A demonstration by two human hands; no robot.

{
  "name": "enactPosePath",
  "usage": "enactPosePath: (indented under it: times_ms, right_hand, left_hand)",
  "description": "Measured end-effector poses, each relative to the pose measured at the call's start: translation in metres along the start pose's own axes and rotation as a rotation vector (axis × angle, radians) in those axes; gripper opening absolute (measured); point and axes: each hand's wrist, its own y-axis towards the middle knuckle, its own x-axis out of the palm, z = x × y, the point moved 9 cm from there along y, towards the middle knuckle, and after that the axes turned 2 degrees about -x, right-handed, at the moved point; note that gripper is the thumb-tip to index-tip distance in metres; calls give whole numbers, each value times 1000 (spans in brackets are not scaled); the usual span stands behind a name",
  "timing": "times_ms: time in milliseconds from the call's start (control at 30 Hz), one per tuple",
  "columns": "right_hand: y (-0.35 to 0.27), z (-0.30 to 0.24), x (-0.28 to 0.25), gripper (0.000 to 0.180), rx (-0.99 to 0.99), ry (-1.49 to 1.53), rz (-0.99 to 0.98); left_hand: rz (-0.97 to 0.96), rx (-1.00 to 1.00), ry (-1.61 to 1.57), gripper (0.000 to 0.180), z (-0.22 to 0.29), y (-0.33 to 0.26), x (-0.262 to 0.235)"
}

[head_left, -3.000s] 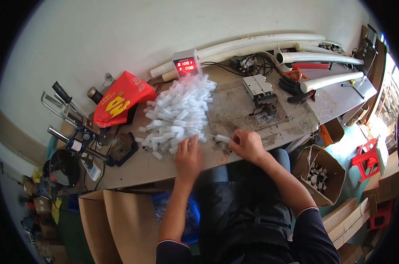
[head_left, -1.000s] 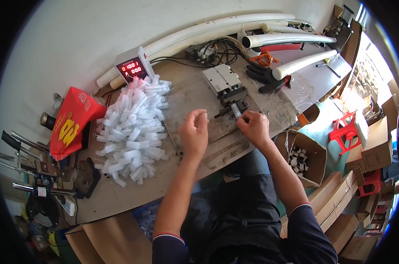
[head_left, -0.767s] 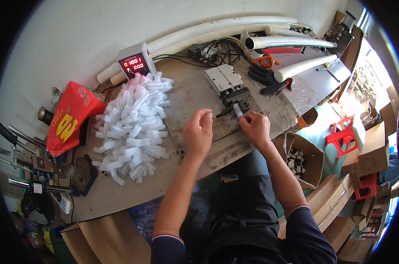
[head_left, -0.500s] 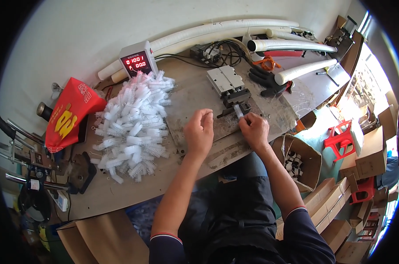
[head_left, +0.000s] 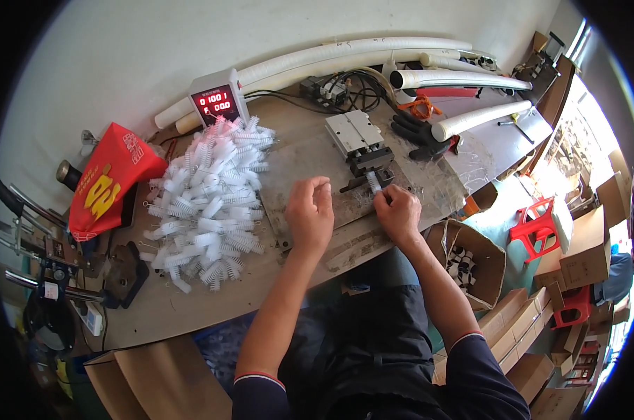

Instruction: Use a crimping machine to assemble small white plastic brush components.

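A small white-bristled brush (head_left: 374, 182) is pinched in my right hand (head_left: 399, 215). Its far end meets the dark metal jaw at the front of a small clamp-like machine (head_left: 355, 134), which has a pale block on top. My left hand (head_left: 310, 217) hovers over the metal plate (head_left: 289, 164), apart from the machine, its fingers loosely curled together with nothing visible in them. To the left of that hand lies a large heap of similar white brushes (head_left: 208, 199), several with wire loops showing at their ends.
A counter box (head_left: 219, 98) with red digits stands behind the heap, a red bag (head_left: 110, 178) to its left. White tubes (head_left: 331, 52) line the wall. A black glove (head_left: 418, 133) lies right of the machine. Below the table's right edge is an open carton (head_left: 492, 259) of small black-and-white pieces.
The whole view has shifted slightly. Both hands keep almost the same pose, and the brush stays between my right fingers and the machine's jaw.
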Motion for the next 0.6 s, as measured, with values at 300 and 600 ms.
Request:
enactPosePath:
  times_ms: [300,600]
  right_hand:
    - [2,-3,0,22,4,0,-13]
    - [2,-5,-3,31,3,10,26]
  left_hand:
    - [6,190,196,13,20,-4,4]
    - [-52,165,194,14,14,-5,10]
